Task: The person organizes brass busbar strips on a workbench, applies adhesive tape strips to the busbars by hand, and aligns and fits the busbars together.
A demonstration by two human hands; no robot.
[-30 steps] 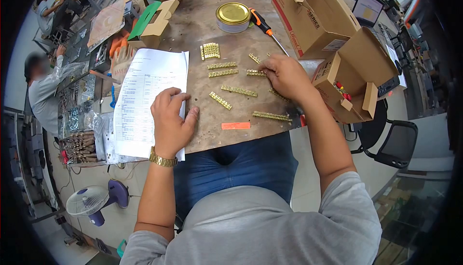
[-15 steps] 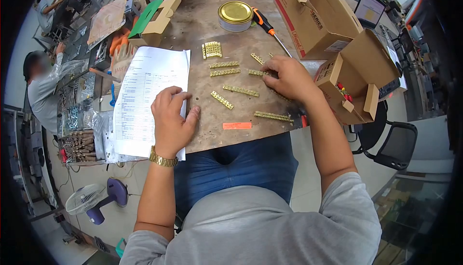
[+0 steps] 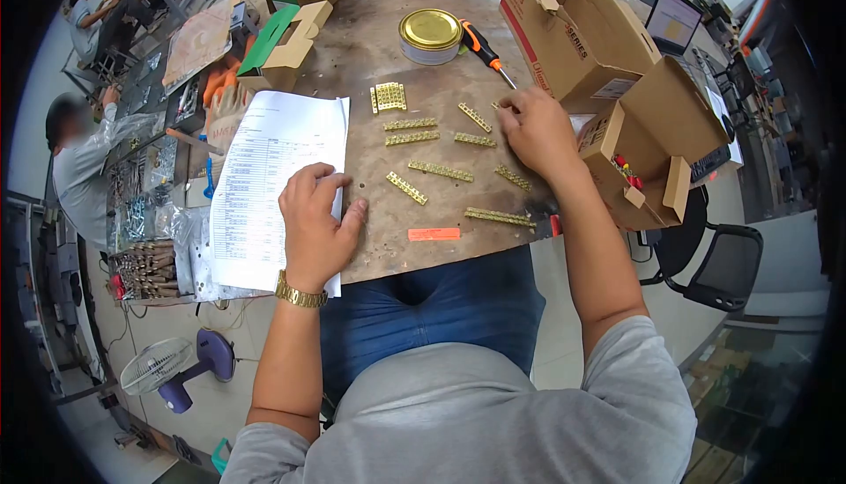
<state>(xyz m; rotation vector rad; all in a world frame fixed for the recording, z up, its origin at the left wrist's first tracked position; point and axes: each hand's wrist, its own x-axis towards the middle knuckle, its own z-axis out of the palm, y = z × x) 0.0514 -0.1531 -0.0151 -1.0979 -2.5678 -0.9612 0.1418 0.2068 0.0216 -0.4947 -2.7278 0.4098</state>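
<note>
My left hand [image 3: 319, 224] lies open, palm down, across the right edge of a printed sheet [image 3: 264, 167] and the bare table. Fingers bent together, my right hand [image 3: 535, 130] is at the right side of the brass strips, pinching a small brass strip [image 3: 496, 106] that mostly hides under the fingertips. Just left of it are a slanted brass terminal strip [image 3: 475, 118] and a shorter one [image 3: 474, 140]. Other brass strips [image 3: 441, 170] lie singly nearer me, and a close-set group of strips [image 3: 390, 96] sits farther back. An orange label [image 3: 434, 234] is near the front edge.
A round tin [image 3: 431, 36] and a screwdriver [image 3: 480, 44] stand and lie at the back. Open cardboard boxes [image 3: 586, 35] line the right side; another green-flapped box [image 3: 282, 39] is back left. Drill bits [image 3: 150, 268] fill the left tray. A co-worker [image 3: 79, 167] sits at left.
My right hand has moved away from me and slightly right, off the short strips, uncovering them and one nearer strip. The slanted strip shows fully. My left hand stays put.
</note>
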